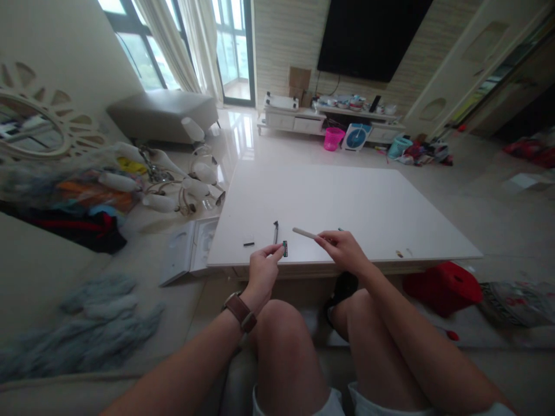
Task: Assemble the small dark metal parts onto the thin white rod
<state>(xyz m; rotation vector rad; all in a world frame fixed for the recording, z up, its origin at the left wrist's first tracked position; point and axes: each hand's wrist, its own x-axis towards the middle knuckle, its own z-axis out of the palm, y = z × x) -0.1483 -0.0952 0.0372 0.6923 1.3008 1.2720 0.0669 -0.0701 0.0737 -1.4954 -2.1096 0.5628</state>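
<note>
My left hand [264, 268] pinches a small dark piece with a green side [285, 248] just above the near edge of the white low table [347, 202]. A brown watch is on that wrist. My right hand [342, 248] grips a thin white stick [304, 233] that points left toward the small piece. On the table beside my left hand lie a thin black part [276, 231] and a short black bit [248, 244]. My bare knees are below the table edge.
A white open case [186, 251] lies on the floor left of the table. A chandelier with white shades [173, 185] and piled clothes are further left. A red object [442, 286] sits on the floor at right. A TV stand and pink bin [333, 138] are at the back.
</note>
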